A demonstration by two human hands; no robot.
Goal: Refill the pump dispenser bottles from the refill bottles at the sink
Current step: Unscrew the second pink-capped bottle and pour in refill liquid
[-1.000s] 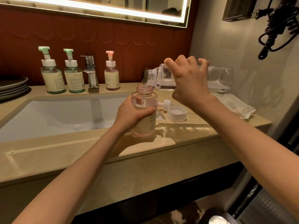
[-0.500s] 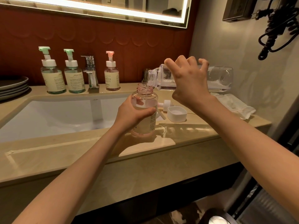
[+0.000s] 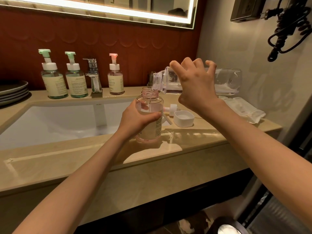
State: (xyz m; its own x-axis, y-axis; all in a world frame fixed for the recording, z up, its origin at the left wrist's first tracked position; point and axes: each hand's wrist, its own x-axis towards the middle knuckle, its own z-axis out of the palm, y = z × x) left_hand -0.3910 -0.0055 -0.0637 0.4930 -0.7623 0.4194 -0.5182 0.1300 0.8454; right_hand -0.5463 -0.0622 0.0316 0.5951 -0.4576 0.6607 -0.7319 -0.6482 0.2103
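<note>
Beige stone countertop point(image 3: 50, 159) wraps a white sink point(image 3: 55, 122) in front of you. Far left of the faucet point(image 3: 93, 76) sits a stack of dark plates point(image 3: 11, 92). Just left of the faucet stand a green-pump bottle point(image 3: 54, 81) and a second green-pump bottle point(image 3: 76, 81). Just right of it stands a pink-pump bottle point(image 3: 115, 80).

Further right of the faucet and nearer you, your left hand point(image 3: 136, 120) wraps around the open dispenser bottle point(image 3: 152, 129), which stands upright on the counter. Beyond that lie its pump head point(image 3: 170, 109) and a white cap point(image 3: 183, 119). Your right hand point(image 3: 194, 86) grips the clear refill bottle point(image 3: 226, 81) from above. You hold it tipped sideways, mouth over the dispenser's neck, with liquid streaming in. Farthest right of the faucet lie clear packets point(image 3: 244, 110).
</note>
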